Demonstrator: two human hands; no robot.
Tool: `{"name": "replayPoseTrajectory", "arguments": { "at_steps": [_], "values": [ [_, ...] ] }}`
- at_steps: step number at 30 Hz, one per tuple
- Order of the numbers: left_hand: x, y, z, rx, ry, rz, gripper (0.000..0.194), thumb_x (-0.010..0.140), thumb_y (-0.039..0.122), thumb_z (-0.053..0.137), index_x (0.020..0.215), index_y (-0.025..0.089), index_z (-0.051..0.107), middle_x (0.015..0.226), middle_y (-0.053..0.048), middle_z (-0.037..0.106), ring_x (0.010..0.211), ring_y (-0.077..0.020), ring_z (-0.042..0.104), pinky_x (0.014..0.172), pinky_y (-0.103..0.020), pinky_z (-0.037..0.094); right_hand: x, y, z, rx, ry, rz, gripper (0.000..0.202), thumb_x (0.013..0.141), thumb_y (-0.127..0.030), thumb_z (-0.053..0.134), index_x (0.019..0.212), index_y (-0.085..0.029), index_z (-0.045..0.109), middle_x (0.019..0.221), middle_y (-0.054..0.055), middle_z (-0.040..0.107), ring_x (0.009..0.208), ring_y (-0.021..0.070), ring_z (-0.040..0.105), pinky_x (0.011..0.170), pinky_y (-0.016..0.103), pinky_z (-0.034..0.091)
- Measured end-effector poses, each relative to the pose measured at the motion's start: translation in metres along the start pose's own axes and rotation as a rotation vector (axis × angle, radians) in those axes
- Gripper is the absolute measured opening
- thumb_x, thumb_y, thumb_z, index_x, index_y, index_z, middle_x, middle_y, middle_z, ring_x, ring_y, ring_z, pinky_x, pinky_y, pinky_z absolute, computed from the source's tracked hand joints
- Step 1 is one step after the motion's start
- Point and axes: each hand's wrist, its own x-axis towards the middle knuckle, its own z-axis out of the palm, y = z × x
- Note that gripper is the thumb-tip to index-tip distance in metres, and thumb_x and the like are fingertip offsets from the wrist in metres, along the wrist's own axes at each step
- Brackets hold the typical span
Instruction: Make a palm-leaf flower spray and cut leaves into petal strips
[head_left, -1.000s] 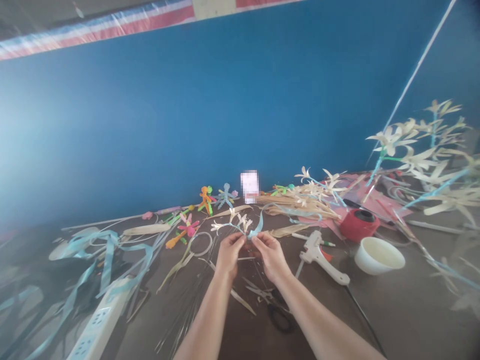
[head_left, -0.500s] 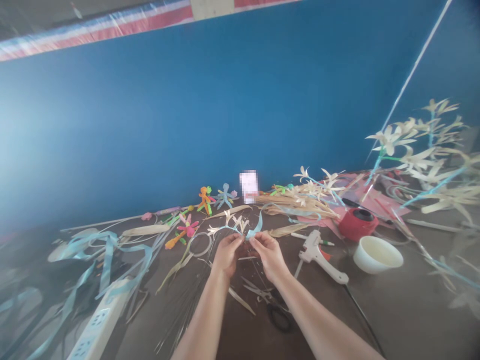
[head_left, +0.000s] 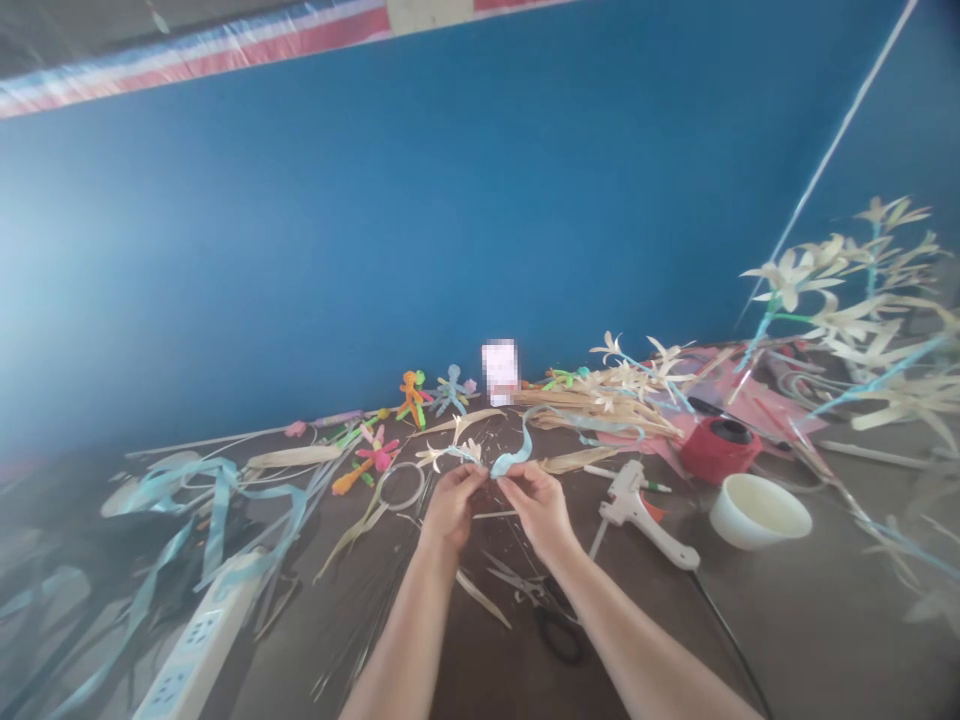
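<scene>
My left hand (head_left: 454, 505) pinches the stem of a small spray of cream flowers (head_left: 433, 457), which points away to the left. Close beside it, my right hand (head_left: 536, 505) is closed on a light blue ribbon (head_left: 514, 460) that curls up above the fingers. The ribbon's lower end meets the stem between the fingertips, where the fingers hide how it is wrapped. Below the hands lie scissors (head_left: 536, 595) with black handles and a pale dried leaf strip (head_left: 484, 600). A white tape ring (head_left: 403, 487) rests left of the flowers.
To the right are a white glue gun (head_left: 637, 515), a white bowl (head_left: 761, 512), a red roll (head_left: 720, 448) and finished flower stems (head_left: 787, 280). On the left, a power strip (head_left: 199, 640) lies under blue ribbons (head_left: 217, 510). Small pipe-cleaner figures (head_left: 412, 398) stand by the blue wall.
The flower spray has turned in my left hand and sits lower. The ribbon's loose part has shifted and bends more over my right fingers. The view has moved slightly.
</scene>
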Motion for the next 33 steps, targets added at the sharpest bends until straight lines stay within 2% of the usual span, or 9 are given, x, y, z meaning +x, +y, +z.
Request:
{"name": "replayPoseTrajectory", "arguments": {
  "at_steps": [4, 10, 17, 22, 27, 33],
  "values": [
    [0.002, -0.003, -0.001, 0.019, 0.007, 0.028, 0.017, 0.060, 0.026, 0.067, 0.064, 0.013, 0.057, 0.056, 0.001, 0.055, 0.048, -0.0075, 0.048, 0.052, -0.022, 0.038, -0.001, -0.007, -0.002, -0.168, -0.011, -0.109, 0.010, 0.070, -0.025, 0.058, 0.064, -0.017, 0.058, 0.058, -0.002, 0.054, 0.054, 0.0115, 0.049, 0.053, 0.022, 0.040],
    [0.003, -0.006, 0.000, 0.081, 0.072, 0.091, 0.019, 0.059, 0.027, 0.067, 0.061, 0.012, 0.056, 0.051, 0.003, 0.052, 0.046, -0.0068, 0.046, 0.050, -0.020, 0.035, -0.002, -0.009, -0.002, -0.227, -0.030, -0.120, 0.012, 0.071, -0.027, 0.056, 0.065, -0.016, 0.058, 0.060, 0.000, 0.053, 0.055, 0.0116, 0.047, 0.052, 0.022, 0.040],
    [0.001, -0.009, 0.009, 0.051, 0.149, 0.194, 0.019, 0.059, 0.027, 0.067, 0.063, 0.013, 0.055, 0.052, 0.004, 0.052, 0.047, -0.0064, 0.046, 0.052, -0.020, 0.036, 0.001, 0.004, -0.002, -0.014, -0.016, 0.020, 0.009, 0.070, -0.027, 0.059, 0.073, -0.018, 0.059, 0.067, 0.000, 0.057, 0.058, 0.0118, 0.050, 0.055, 0.024, 0.042],
    [0.001, -0.013, 0.013, 0.046, 0.210, 0.282, 0.017, 0.061, 0.026, 0.066, 0.065, 0.014, 0.054, 0.054, 0.004, 0.052, 0.049, -0.0062, 0.047, 0.053, -0.019, 0.036, 0.001, 0.003, -0.001, 0.073, -0.037, 0.098, 0.011, 0.069, -0.028, 0.062, 0.074, -0.018, 0.059, 0.069, 0.000, 0.057, 0.060, 0.0119, 0.051, 0.055, 0.024, 0.043],
    [0.001, -0.013, 0.011, 0.110, 0.236, 0.279, 0.018, 0.061, 0.027, 0.065, 0.066, 0.014, 0.054, 0.054, 0.004, 0.052, 0.049, -0.0071, 0.048, 0.053, -0.020, 0.038, 0.002, -0.007, -0.001, 0.238, -0.039, 0.231, 0.016, 0.065, -0.031, 0.065, 0.070, -0.018, 0.058, 0.070, 0.000, 0.057, 0.064, 0.0132, 0.053, 0.056, 0.024, 0.043],
    [-0.001, -0.011, 0.014, 0.144, 0.243, 0.263, 0.018, 0.059, 0.027, 0.066, 0.065, 0.013, 0.055, 0.055, 0.003, 0.054, 0.049, -0.0094, 0.052, 0.051, -0.021, 0.040, 0.005, -0.013, -0.001, 0.282, -0.091, 0.377, 0.028, 0.062, -0.034, 0.067, 0.082, -0.017, 0.060, 0.074, 0.002, 0.060, 0.066, 0.0140, 0.055, 0.054, 0.022, 0.041]
  ]
}}
